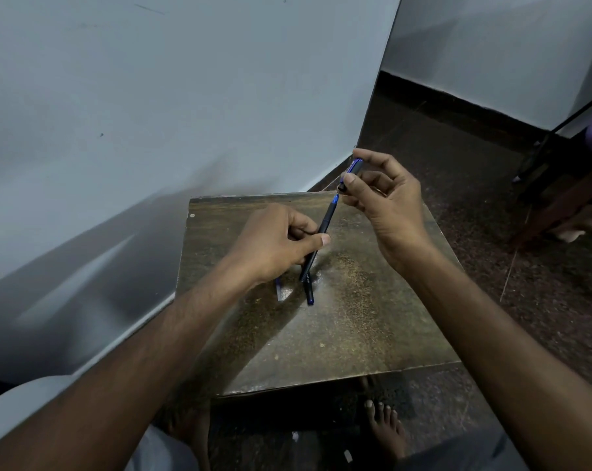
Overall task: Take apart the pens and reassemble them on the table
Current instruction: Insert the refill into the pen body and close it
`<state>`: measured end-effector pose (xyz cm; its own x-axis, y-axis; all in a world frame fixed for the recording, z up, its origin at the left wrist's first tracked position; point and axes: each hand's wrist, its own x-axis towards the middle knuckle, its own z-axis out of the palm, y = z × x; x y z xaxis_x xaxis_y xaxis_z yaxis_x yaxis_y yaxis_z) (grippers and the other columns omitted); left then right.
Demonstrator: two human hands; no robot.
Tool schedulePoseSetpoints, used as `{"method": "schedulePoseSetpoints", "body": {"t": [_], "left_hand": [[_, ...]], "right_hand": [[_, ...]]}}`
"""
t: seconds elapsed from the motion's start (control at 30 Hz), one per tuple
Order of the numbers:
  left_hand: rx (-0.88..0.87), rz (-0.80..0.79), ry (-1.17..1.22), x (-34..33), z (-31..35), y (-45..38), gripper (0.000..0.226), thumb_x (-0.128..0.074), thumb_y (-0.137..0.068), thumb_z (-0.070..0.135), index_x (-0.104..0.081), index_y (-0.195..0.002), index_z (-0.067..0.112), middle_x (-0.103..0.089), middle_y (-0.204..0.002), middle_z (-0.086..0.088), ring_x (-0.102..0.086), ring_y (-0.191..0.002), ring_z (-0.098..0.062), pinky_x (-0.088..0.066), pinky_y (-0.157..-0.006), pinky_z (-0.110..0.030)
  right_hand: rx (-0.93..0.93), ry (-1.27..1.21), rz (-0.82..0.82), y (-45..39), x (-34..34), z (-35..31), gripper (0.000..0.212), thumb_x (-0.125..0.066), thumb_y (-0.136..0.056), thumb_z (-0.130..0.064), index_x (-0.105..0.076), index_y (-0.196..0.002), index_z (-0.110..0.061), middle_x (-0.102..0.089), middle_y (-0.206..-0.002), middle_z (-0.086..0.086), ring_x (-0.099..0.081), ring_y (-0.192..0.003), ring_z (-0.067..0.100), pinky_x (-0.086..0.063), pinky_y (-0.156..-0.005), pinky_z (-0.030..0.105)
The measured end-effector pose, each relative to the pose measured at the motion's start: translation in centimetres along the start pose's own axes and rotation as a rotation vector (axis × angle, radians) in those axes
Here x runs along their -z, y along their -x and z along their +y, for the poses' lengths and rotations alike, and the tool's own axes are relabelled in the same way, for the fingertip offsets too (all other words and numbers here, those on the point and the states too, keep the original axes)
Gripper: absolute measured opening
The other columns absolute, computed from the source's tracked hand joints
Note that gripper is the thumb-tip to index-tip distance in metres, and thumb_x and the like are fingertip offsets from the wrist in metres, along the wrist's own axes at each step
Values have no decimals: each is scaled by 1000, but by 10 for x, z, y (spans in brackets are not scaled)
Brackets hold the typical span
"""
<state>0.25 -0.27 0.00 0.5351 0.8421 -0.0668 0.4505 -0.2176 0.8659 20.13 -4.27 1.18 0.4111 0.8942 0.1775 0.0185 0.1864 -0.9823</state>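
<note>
Both forearms are bare from the elbow down to the hands, with no watch, bracelet or ring that I can make out. The left hand (281,241) and the right hand (386,205) have short, plain fingernails. A pale grey sleeve (19,409) covers the left upper arm at the edge of view. Lower down there is light grey cloth (158,450) over the lap, and a bare foot (386,426) with no sandal or sock.

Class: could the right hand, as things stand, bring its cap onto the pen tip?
Probably yes. The right hand holds the cap just above the pen tip, which the left hand holds tilted toward it; nothing lies between.
</note>
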Motion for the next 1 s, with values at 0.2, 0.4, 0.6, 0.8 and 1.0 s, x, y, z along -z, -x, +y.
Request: {"method": "schedulePoseSetpoints", "body": {"t": [0.2,0.4,0.6,0.8,1.0], "left_hand": [[-1,-8,-16,-1,2,2,10,-83,-96,35,-88,-97,26,-84,-80,12,-81,-73,-3,-64,-65,-17],[-33,41,-117,-1,6,4,14,-81,-98,32,-86,-89,23,-77,-66,16,-70,-57,11,-48,-55,-3],[-45,102,-160,-6,10,6,21,-82,-97,32,-85,-83,17,-81,-73,6,-75,-67,-4,-51,-59,-6],[16,104,32,1,12,2,16,-86,-93,32,-87,-93,16,-85,-80,-1,-84,-78,-17,-70,-84,-41],[-39,114,-54,4,13,8,24,-88,-87,49,-89,-96,27,-84,-77,11,-81,-70,1,-70,-79,-34]], "right_hand": [[-30,116,-109,1,6,-4,37,-78,-98,-3,-71,-134,-8,-73,-98,21,-77,-96,19,-62,-82,27],[-40,294,-191,3,8,-1,17,-75,-102,-13,-78,-117,-6,-84,-105,15,-79,-90,14,-63,-83,28],[-56,251,-196,5,5,-5,16,-75,-101,-10,-78,-116,-4,-83,-99,13,-78,-86,12,-62,-80,26],[-36,221,-230,15,-8,-7,39,-75,-102,-8,-68,-139,-19,-83,-100,19,-80,-93,23,-66,-86,35],[-67,262,-152,17,-10,-5,43,-82,-98,-16,-62,-136,-18,-85,-95,10,-83,-90,18,-64,-81,29]]}}
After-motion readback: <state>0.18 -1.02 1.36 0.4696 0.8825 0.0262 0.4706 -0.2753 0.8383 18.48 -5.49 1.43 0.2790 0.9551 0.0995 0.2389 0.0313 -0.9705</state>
